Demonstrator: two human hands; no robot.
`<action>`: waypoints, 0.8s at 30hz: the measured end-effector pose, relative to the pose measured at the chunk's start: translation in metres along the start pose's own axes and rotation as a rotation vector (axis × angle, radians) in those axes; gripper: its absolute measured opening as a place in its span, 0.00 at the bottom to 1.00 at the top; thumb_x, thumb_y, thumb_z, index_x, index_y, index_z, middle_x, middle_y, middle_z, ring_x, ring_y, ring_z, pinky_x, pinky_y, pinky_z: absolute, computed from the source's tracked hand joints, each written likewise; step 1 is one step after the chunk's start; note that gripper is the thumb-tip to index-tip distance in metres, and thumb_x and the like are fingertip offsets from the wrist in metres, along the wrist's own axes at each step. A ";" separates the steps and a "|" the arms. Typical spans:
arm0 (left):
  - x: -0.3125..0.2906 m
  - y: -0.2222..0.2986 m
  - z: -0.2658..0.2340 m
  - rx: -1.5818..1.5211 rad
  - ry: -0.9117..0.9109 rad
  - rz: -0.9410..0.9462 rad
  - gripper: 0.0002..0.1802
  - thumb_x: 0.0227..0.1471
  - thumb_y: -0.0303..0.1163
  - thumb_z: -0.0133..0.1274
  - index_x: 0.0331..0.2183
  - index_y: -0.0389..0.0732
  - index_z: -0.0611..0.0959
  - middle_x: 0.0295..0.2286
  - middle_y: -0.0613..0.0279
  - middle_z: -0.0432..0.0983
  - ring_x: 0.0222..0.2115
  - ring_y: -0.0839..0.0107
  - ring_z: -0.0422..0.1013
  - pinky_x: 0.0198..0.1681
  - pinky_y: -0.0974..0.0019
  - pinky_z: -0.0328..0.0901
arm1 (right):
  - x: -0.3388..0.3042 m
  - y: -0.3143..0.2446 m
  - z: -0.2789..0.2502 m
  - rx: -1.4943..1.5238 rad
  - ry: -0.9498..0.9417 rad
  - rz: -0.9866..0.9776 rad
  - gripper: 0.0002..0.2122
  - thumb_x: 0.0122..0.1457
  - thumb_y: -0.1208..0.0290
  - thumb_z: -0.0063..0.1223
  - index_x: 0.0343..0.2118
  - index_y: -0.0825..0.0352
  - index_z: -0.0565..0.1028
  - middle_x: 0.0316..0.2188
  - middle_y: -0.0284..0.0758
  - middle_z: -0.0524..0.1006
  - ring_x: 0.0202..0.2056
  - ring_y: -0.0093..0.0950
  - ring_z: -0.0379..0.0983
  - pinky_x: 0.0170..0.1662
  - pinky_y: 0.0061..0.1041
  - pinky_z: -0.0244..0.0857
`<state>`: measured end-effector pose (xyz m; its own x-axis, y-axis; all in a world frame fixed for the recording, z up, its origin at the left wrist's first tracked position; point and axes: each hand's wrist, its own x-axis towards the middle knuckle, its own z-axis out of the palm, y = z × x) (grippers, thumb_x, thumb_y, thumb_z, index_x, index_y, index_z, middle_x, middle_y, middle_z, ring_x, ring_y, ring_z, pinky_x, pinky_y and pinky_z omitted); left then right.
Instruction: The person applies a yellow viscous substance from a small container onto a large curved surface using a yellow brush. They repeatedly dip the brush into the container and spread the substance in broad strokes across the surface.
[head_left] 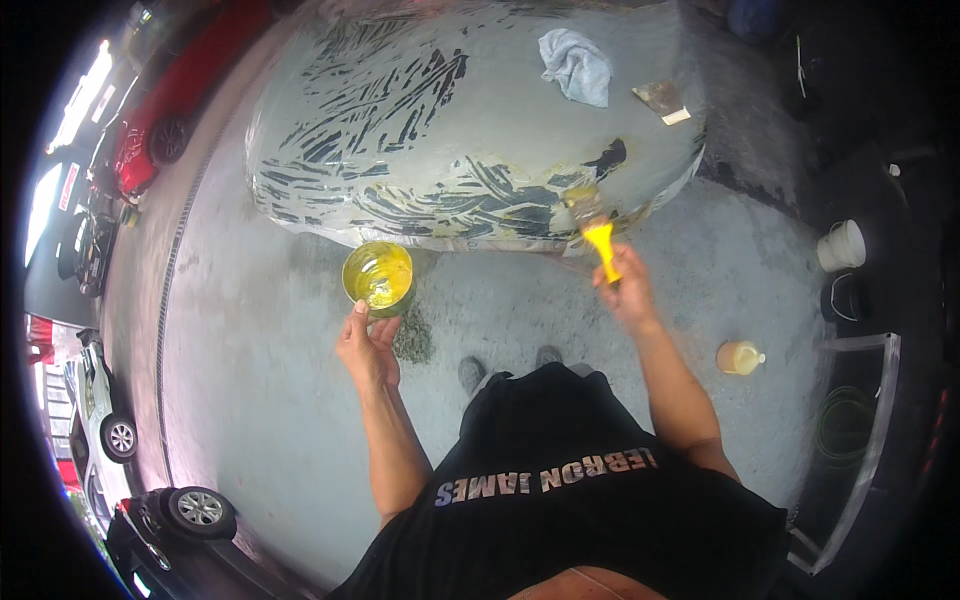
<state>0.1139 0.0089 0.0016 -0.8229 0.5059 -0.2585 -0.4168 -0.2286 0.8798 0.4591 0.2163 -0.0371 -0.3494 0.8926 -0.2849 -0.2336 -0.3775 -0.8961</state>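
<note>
"While brush slants away, what holds it?"
"Right fingers, clamped on its handle, likely keeping bristles clear."
"Pot?"
"Above left fingers, clamped on it, likely for steadiness."

You can pass at mid-frame between tin and brush; the coated surface blocks you along the top, the jug right of centre.
</note>
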 end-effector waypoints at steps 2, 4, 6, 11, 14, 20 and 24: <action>-0.002 0.002 0.009 -0.047 -0.011 -0.037 0.25 0.60 0.40 0.64 0.46 0.28 0.78 0.35 0.53 0.79 0.35 0.58 0.81 0.36 0.61 0.81 | -0.019 0.021 0.018 -0.049 -0.029 0.064 0.15 0.71 0.68 0.39 0.57 0.62 0.68 0.25 0.34 0.75 0.17 0.16 0.58 0.20 0.17 0.52; -0.002 0.003 0.012 -0.053 -0.003 -0.029 0.26 0.60 0.42 0.63 0.46 0.28 0.78 0.36 0.52 0.80 0.35 0.57 0.82 0.37 0.61 0.81 | -0.036 0.020 0.030 -0.072 -0.122 0.135 0.13 0.71 0.67 0.39 0.56 0.61 0.68 0.25 0.33 0.75 0.17 0.16 0.58 0.20 0.17 0.52; -0.002 0.005 0.012 -0.052 -0.004 -0.021 0.27 0.60 0.43 0.63 0.47 0.28 0.78 0.36 0.52 0.80 0.36 0.56 0.81 0.38 0.61 0.81 | -0.034 0.005 0.031 0.018 -0.059 0.073 0.13 0.71 0.67 0.38 0.55 0.62 0.68 0.25 0.31 0.74 0.16 0.17 0.58 0.20 0.18 0.53; -0.002 0.013 0.010 -0.016 -0.024 0.000 0.28 0.60 0.44 0.63 0.48 0.28 0.77 0.37 0.52 0.80 0.37 0.56 0.81 0.40 0.60 0.80 | -0.004 -0.008 0.012 0.137 0.112 -0.016 0.13 0.72 0.67 0.37 0.55 0.62 0.67 0.25 0.31 0.73 0.15 0.16 0.57 0.18 0.18 0.53; -0.005 0.016 0.019 -0.012 -0.056 0.017 0.29 0.61 0.44 0.63 0.49 0.28 0.77 0.37 0.52 0.79 0.37 0.56 0.81 0.40 0.60 0.80 | -0.022 0.024 0.033 0.091 0.103 0.050 0.14 0.71 0.65 0.37 0.55 0.62 0.67 0.25 0.32 0.73 0.15 0.18 0.57 0.17 0.19 0.53; -0.010 0.021 0.018 0.020 -0.016 0.030 0.29 0.61 0.44 0.63 0.49 0.28 0.77 0.38 0.51 0.79 0.37 0.56 0.81 0.40 0.61 0.80 | -0.040 0.035 0.046 0.181 0.038 0.021 0.13 0.71 0.67 0.36 0.54 0.62 0.67 0.25 0.32 0.72 0.16 0.18 0.56 0.18 0.20 0.52; -0.008 0.023 0.013 0.032 -0.017 0.039 0.28 0.61 0.44 0.63 0.49 0.28 0.78 0.38 0.51 0.79 0.37 0.56 0.81 0.39 0.60 0.81 | -0.038 0.038 0.041 0.224 0.100 0.063 0.12 0.71 0.67 0.37 0.51 0.63 0.69 0.24 0.32 0.71 0.16 0.18 0.56 0.19 0.20 0.52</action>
<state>0.1157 0.0110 0.0293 -0.8317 0.5109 -0.2173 -0.3716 -0.2215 0.9016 0.4261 0.1579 -0.0467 -0.2809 0.8811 -0.3804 -0.4136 -0.4688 -0.7805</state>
